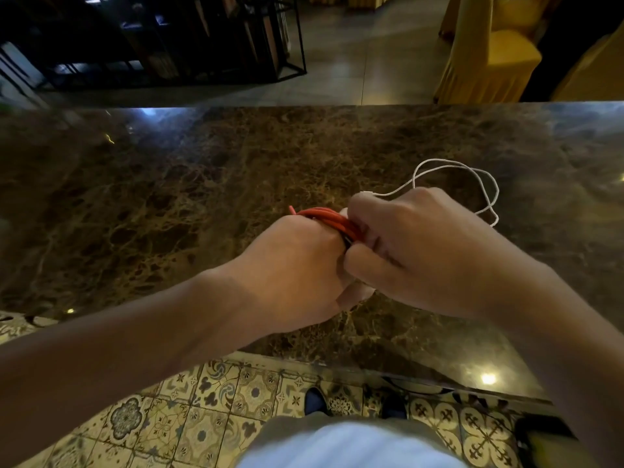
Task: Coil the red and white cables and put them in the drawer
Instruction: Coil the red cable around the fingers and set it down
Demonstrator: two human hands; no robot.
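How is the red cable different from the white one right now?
The red cable is bunched into tight loops held between the left hand and right hand; the white cable lies loose on the marble counter, untouched. The red cable looks thicker, the white cable thinner. Both are over the same counter.

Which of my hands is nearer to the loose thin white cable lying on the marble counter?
Right. The right hand sits just in front of the thin white cable, overlapping its near end in view. The left hand is farther left, beyond the red cable coil both hands grip.
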